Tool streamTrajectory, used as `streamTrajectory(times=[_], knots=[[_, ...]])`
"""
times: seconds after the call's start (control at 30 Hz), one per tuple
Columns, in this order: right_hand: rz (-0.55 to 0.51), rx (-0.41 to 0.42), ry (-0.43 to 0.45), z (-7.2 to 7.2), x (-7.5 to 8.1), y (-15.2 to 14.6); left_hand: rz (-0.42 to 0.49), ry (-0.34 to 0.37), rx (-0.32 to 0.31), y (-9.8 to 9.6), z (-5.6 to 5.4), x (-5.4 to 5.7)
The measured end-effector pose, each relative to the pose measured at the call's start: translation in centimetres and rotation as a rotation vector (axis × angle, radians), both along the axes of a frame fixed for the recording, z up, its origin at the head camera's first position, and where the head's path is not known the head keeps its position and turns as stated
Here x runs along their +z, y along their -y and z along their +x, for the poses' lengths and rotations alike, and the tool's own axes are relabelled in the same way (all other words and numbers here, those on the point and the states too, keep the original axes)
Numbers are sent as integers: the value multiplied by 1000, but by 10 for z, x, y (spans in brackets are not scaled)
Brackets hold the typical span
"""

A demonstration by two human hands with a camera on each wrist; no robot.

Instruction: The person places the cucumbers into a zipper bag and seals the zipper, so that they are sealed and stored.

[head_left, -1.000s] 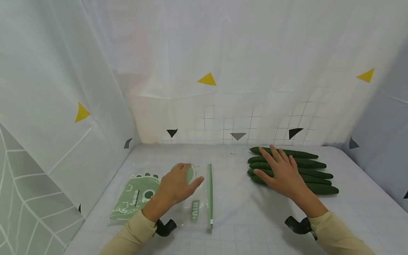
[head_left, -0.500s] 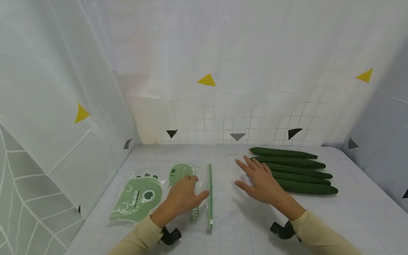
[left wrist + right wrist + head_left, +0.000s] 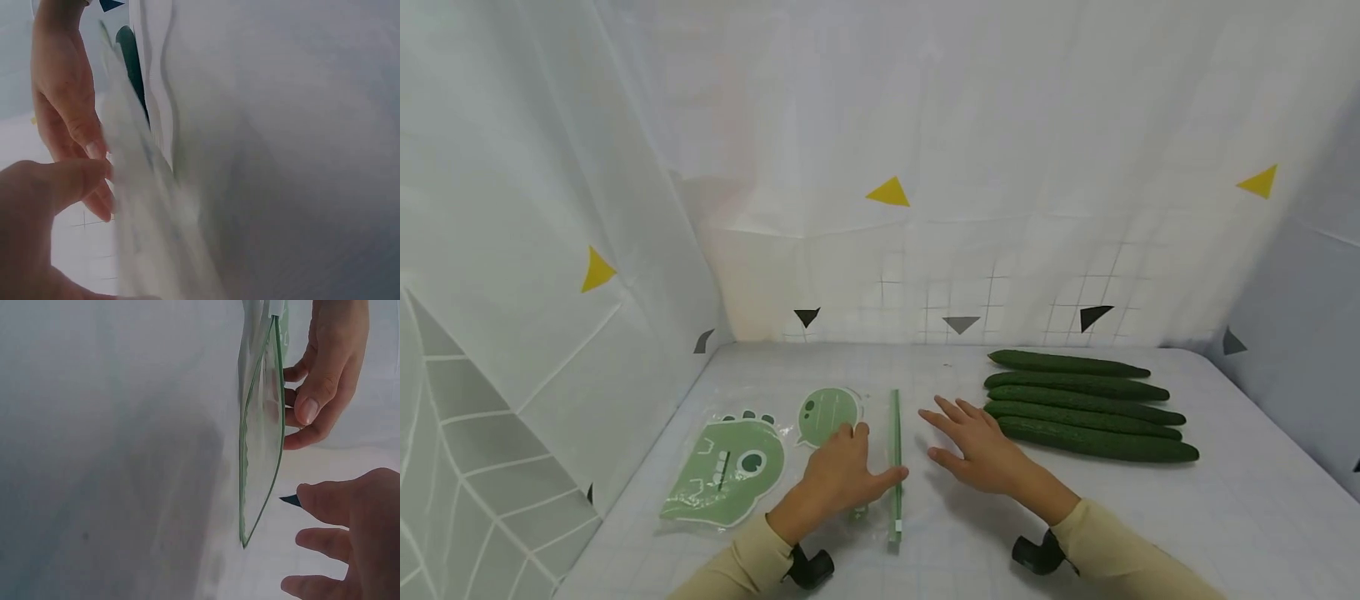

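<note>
A clear zip bag (image 3: 722,471) with a green dinosaur print lies flat on the left of the table in the head view. Its green zip edge (image 3: 896,508) faces right; in the right wrist view the bag's mouth (image 3: 262,444) gapes a little, with a white slider (image 3: 275,307) at one end. My left hand (image 3: 838,471) is on or just over the bag, thumb spread towards the zip edge, fingers relaxed. Right of that edge my right hand (image 3: 977,450) hovers over the table with fingers spread, holding nothing. Several cucumbers (image 3: 1097,439) lie side by side at the right.
White grid-marked cloth covers the table (image 3: 955,550) and the back wall (image 3: 1000,167). A side curtain (image 3: 512,208) stands at the left, another (image 3: 1307,333) at the right. Black wrist cameras sit under both wrists.
My right hand has moved left and nearer, from above the cucumbers to beside the bag's zip edge. My left hand has shifted right and nearer along the bag, uncovering the printed speech bubble.
</note>
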State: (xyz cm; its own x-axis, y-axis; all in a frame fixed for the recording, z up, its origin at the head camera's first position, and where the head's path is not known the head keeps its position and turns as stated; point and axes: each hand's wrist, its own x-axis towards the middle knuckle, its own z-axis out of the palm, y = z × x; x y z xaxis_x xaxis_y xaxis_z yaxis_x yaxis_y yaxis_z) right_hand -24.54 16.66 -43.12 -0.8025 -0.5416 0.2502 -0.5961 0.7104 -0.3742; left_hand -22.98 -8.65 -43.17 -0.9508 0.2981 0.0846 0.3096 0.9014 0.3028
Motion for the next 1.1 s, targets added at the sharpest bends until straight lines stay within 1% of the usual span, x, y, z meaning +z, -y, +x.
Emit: streamTrajectory(times=[0.23,0.43,0.57,0.63,0.77,0.93,1.1], knots=[[-26,67,87,-6,-4,8,-21,-16,17,-1,-2,-3],[-14,90,158,-12,-13,14,50,15,-3,-2,-3,-7],[12,99,186,-14,-17,17,92,6,-30,-3,-1,-8],[28,105,189,-14,-18,19,115,-1,-49,-3,-1,-9],[49,114,181,-15,-19,21,159,7,-83,-3,-1,-10],[78,142,141,-15,-18,26,236,25,-110,-3,-3,-10],[102,153,114,-15,-18,33,292,-1,-151,-2,-5,-10]])
